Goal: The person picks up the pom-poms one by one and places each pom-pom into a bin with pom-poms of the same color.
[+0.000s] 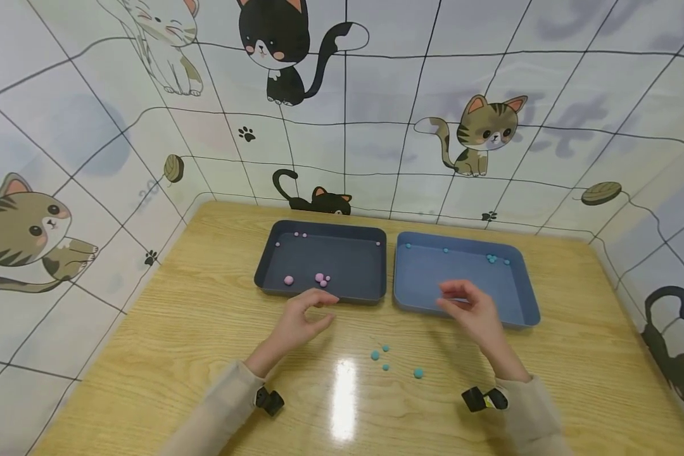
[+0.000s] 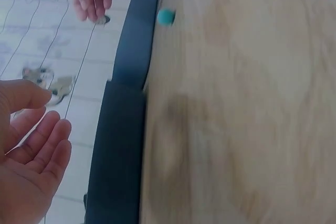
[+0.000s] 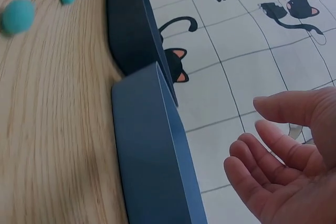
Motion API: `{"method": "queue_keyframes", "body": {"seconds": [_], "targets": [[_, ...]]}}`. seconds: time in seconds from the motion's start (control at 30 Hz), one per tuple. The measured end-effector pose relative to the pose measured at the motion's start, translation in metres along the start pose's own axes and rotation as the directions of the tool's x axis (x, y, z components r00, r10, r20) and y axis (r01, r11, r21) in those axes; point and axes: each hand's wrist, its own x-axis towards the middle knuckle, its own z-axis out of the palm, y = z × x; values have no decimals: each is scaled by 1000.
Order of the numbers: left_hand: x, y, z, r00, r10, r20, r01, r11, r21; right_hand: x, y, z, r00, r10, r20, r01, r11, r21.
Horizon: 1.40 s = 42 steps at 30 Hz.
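Note:
Small teal balls (image 1: 375, 356) lie loose on the table in front of two trays. My left hand (image 1: 297, 326) hovers by the front edge of the dark tray (image 1: 325, 296), its thumb and fingers apart and nothing between them. Over the front wall of the blue tray (image 1: 462, 237) is my right hand (image 1: 474, 313); the right wrist view shows a gap between thumb and forefinger, with no ball there. Pink balls (image 1: 288, 280) sit in the dark tray. Along the far side of the blue tray rest several teal balls (image 1: 492, 258).
The trays stand side by side near the back of the wooden table (image 1: 205, 253). Behind and at both sides rise walls (image 1: 387, 158) with a grid and cat pattern. A dark wrist camera (image 1: 270, 401) sits at the left cuff, another camera (image 1: 483, 399) at the right.

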Motion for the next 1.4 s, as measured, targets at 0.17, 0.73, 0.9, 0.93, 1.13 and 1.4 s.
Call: {"method": "queue_keyframes", "body": {"seconds": [0.17, 0.73, 0.9, 0.93, 1.13, 1.4], "targets": [[6, 27, 7, 996, -44, 79, 48, 997, -61, -5, 4, -11, 999, 14, -35, -16, 997, -74], [-2, 16, 55, 957, -14, 288, 69, 981, -182, -15, 32, -45, 986, -145, -84, 116, 953, -279], [-5, 15, 60, 944, -24, 328, 93, 976, -197, -18, 39, -55, 980, -195, -50, 170, 935, -310], [-6, 16, 61, 942, -22, 336, 92, 977, -194, -18, 40, -57, 979, -203, -38, 181, 932, -313], [-7, 20, 68, 923, -24, 384, 112, 972, -208, -18, 47, -67, 965, -255, 57, 259, 900, -352], [-7, 23, 78, 885, -116, 451, 214, 961, -173, -16, 60, -78, 942, -299, 151, 334, 805, -490]]}}
